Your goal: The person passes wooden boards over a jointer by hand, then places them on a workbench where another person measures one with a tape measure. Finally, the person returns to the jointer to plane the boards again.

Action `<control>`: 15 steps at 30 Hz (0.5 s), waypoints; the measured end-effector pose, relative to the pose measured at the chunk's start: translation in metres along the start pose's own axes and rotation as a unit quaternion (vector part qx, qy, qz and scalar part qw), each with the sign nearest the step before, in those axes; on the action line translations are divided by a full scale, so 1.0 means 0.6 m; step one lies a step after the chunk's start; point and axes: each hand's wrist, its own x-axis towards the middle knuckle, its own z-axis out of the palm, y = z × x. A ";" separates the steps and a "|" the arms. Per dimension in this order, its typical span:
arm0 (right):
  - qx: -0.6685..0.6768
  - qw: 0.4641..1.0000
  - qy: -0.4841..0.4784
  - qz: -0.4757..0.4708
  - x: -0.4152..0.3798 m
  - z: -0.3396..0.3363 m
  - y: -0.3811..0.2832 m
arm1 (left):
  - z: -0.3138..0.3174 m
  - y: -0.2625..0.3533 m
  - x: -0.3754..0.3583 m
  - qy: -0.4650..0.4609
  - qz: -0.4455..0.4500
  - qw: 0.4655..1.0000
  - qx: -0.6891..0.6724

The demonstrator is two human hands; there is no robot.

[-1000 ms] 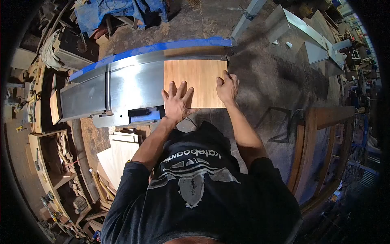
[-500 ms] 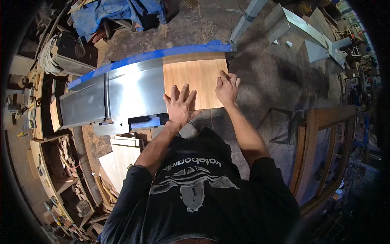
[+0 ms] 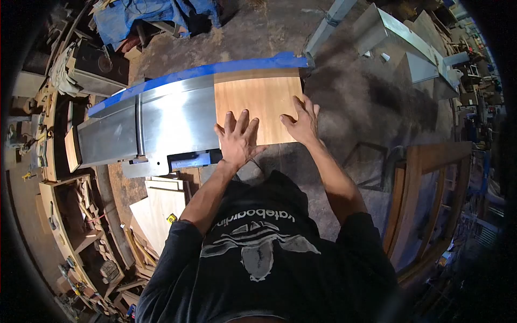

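A flat, light-brown wooden board (image 3: 258, 97) lies on the right end of a long metal jointer table (image 3: 177, 116), close to the blue fence (image 3: 199, 71). My left hand (image 3: 238, 141) rests flat on the board's near left part, its fingers spread. Over the board's right edge is my right hand (image 3: 303, 123), with thumb and index finger apart on the top face. Its other fingers reach along or past that edge, and their tips are partly hidden.
A dark slot (image 3: 140, 126) crosses the metal table to the left. Wooden frames (image 3: 412, 188) stand at right, and a shelf unit (image 3: 70, 231) with wood offcuts is at lower left. Pale panels (image 3: 164, 202) lean below the machine. A blue tarp (image 3: 134, 21) lies beyond.
My right hand has opened from a more curled shape, its thumb now stretched left over the board. The left hand keeps its place on the board. The view has shifted slightly.
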 end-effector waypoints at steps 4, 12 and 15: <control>-0.029 0.999 0.016 0.013 -0.006 0.021 -0.007 | -0.004 -0.003 0.001 -0.001 0.009 1.000 0.004; -0.029 0.998 0.042 0.024 -0.002 0.025 -0.018 | 0.010 -0.013 -0.001 0.021 0.018 1.000 0.002; -0.037 0.998 0.041 0.023 -0.001 0.024 -0.019 | 0.003 -0.010 0.003 0.001 0.018 1.000 -0.002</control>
